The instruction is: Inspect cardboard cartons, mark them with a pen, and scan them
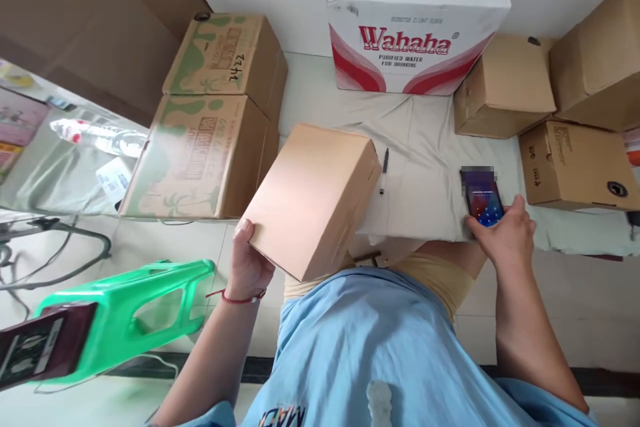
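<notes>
My left hand (246, 260) grips the lower left corner of a plain brown cardboard box (310, 193), thumb on the top face and the other fingers underneath, mostly hidden. The box is tilted at the front edge of the cloth-covered table. On the right, my right hand (507, 233) is closed on the near end of a smartphone (481, 197) with its screen lit. The phone is at the table's front edge; whether it rests on the cloth I cannot tell. Between box and phone lies a dark pen (385, 172).
A white and red Wahaha carton (417, 40) stands at the back. Printed cartons (185, 153) are stacked on the left, and brown boxes (580, 163) crowd the right. A green plastic stool (115, 320) is on the floor at left. A clear bottle (100, 137) lies beyond the cartons.
</notes>
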The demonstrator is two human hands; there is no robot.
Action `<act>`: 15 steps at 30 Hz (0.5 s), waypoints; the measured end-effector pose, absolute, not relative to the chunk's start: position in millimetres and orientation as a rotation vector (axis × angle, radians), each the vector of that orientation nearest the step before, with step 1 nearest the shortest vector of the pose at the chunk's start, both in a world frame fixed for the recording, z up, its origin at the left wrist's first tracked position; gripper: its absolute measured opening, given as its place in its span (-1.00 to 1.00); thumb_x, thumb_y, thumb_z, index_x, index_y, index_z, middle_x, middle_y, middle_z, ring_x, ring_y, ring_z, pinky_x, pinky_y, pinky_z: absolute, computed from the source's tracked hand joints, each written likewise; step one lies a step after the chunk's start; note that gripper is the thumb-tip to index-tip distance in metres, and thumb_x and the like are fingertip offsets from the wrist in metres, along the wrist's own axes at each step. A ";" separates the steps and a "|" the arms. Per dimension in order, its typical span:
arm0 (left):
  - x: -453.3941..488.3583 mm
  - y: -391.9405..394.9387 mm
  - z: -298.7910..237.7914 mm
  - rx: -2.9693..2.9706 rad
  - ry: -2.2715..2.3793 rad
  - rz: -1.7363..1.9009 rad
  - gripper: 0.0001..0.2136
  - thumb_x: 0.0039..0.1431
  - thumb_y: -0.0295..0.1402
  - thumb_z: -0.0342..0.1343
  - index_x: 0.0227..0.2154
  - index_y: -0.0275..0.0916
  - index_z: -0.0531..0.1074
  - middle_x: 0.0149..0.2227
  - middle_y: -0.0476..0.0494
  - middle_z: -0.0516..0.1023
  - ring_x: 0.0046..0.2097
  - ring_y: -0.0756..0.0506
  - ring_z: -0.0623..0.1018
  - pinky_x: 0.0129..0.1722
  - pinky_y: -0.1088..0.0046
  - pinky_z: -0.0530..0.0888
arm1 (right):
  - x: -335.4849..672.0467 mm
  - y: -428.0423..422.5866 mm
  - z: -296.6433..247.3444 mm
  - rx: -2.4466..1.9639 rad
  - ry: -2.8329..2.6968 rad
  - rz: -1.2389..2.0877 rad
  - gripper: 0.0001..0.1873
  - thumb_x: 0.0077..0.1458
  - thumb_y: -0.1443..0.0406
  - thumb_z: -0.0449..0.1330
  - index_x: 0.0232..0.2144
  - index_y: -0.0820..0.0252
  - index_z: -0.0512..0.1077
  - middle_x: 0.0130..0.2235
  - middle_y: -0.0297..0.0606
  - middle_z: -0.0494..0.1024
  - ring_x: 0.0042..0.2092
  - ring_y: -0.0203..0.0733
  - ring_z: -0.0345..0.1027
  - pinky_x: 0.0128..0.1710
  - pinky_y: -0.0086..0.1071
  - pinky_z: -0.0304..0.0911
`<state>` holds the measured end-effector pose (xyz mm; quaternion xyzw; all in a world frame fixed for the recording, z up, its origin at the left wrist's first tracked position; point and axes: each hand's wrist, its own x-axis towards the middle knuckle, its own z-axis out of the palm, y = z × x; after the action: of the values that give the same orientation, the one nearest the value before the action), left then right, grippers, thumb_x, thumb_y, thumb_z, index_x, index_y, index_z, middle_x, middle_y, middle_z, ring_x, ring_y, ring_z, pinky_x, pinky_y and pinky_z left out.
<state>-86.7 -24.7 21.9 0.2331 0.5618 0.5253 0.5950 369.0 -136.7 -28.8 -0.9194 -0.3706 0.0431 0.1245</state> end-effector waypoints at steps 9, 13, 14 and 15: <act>-95.6 -37.0 18.5 0.505 1.321 1.167 -0.29 -0.29 0.19 0.57 -0.13 -0.22 0.71 -0.07 -0.27 0.77 0.02 -0.44 0.74 0.02 0.06 0.75 | 330.7 -88.0 -20.5 -2.412 -1.263 -0.073 -0.17 0.24 -0.01 0.23 0.37 0.42 0.32 0.17 0.35 0.53 0.21 0.44 0.37 0.19 0.27 0.30; -96.2 -41.6 21.8 0.497 1.332 1.172 -0.26 -0.26 0.17 0.57 -0.05 -0.21 0.69 -0.05 -0.25 0.77 0.09 -0.46 0.72 0.06 0.06 0.74 | 250.6 -33.7 -14.2 -2.269 -1.579 0.439 -0.29 0.41 0.01 0.12 0.43 0.28 0.27 0.15 0.12 0.58 0.04 0.16 0.54 -0.01 -0.06 0.45; -96.7 -43.2 23.3 0.498 1.325 1.167 -0.27 -0.24 0.17 0.56 -0.03 -0.21 0.69 -0.05 -0.24 0.77 0.11 -0.47 0.71 0.07 0.05 0.74 | 235.1 -19.5 -12.1 -2.309 -1.627 0.476 -0.27 0.43 0.03 0.11 0.48 0.28 0.22 0.20 0.14 0.56 0.09 0.18 0.54 -0.02 -0.09 0.45; -97.6 -45.0 24.9 0.500 1.314 1.158 -0.27 -0.21 0.16 0.55 -0.01 -0.21 0.69 -0.05 -0.25 0.77 0.12 -0.47 0.71 0.07 0.04 0.73 | 223.2 -6.4 -9.8 -2.357 -1.673 0.517 -0.24 0.44 0.07 0.11 0.53 0.28 0.15 0.25 0.16 0.55 0.12 0.20 0.54 -0.03 -0.10 0.44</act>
<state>-97.6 -45.0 24.9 0.2170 0.5699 0.5023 0.6131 223.2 -6.4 -9.8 -0.7984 -0.5669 0.1751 0.1025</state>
